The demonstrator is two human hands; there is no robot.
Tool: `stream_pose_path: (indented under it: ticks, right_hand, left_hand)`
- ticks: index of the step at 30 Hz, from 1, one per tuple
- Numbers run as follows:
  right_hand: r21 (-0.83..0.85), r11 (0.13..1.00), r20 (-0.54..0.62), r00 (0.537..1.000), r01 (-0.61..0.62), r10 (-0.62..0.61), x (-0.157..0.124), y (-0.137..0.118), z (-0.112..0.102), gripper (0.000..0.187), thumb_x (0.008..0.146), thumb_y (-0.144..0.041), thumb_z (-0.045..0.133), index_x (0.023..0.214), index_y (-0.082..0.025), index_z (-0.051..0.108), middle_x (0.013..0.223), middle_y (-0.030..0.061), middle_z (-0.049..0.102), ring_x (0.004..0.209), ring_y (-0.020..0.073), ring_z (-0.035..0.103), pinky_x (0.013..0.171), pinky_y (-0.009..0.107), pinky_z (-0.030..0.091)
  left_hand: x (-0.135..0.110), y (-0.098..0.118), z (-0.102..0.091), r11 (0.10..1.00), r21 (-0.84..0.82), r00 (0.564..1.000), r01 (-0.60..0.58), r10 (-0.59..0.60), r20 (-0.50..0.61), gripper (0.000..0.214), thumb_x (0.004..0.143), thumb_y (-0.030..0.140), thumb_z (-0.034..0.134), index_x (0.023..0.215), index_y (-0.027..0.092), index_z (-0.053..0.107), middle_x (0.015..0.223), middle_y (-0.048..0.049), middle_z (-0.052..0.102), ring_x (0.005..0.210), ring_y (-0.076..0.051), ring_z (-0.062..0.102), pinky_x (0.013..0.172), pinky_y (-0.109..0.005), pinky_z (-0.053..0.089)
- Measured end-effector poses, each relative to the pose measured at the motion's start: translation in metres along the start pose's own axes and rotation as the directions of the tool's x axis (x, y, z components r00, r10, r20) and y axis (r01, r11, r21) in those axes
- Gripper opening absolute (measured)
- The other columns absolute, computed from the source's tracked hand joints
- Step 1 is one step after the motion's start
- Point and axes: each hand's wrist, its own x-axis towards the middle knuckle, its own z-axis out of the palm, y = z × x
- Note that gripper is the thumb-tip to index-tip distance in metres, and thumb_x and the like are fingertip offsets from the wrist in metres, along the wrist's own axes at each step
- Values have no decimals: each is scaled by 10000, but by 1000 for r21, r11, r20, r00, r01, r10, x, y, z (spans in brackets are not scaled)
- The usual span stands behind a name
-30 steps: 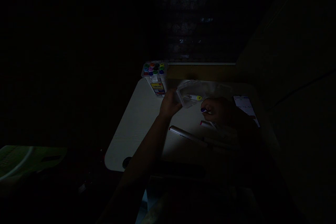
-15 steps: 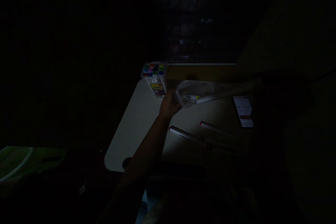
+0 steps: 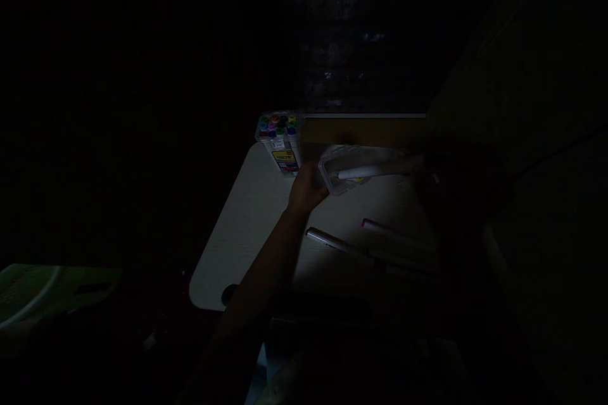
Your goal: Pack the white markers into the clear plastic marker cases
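My left hand (image 3: 305,188) is closed around the near-left side of a clear plastic case (image 3: 330,185), which lies tilted with its opening toward the right. In deep shadow to the right, my right hand (image 3: 430,171) grips a white marker (image 3: 380,169). The marker's tip end reaches into the mouth of the case. A bit of yellow from another marker (image 3: 359,179) shows just below it. Behind my left hand stands a clear box of markers (image 3: 280,139) with caps of several colours and a yellow label.
Loose markers lie on the white table (image 3: 228,240): one with a dark red end (image 3: 337,242) and one with a pink end (image 3: 387,228). A dark round hole (image 3: 229,294) is near the table's front-left corner. Something green (image 3: 57,291) lies at lower left. Most surroundings are very dark.
My right hand has come in from the right, and its marker has moved left into the mouth of the case. The phone at right is now hidden behind my arm. My left hand stays put.
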Motion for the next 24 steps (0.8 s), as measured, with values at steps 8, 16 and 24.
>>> stream_pose_path:
  ticks: [8,16,24]
  right_hand:
    - [-15,974,-70,971,227,-228,9,-12,27,92,820,-196,615,906,-227,618,1032,68,691,1002,232,651,851,399,531]
    - [0,969,-71,966,248,-248,9,8,37,72,802,-164,625,819,-232,609,994,45,689,971,223,643,852,405,509]
    - [52,966,-63,966,253,-249,11,7,37,66,791,-151,614,815,-212,617,928,57,686,911,216,642,799,374,516]
  left_hand:
    - [0,0,1,1000,25,1000,2,-2,-7,701,709,417,760,1290,177,451,1291,-141,581,1215,-310,568,1013,-464,498]
    - [0,2,0,999,46,1000,28,-28,-2,692,687,336,769,1284,175,458,1276,-132,593,1189,-299,589,987,-437,515]
    - [1,4,-1,998,52,999,45,-46,18,686,705,415,761,1280,182,467,1278,-131,587,1194,-310,582,995,-462,510]
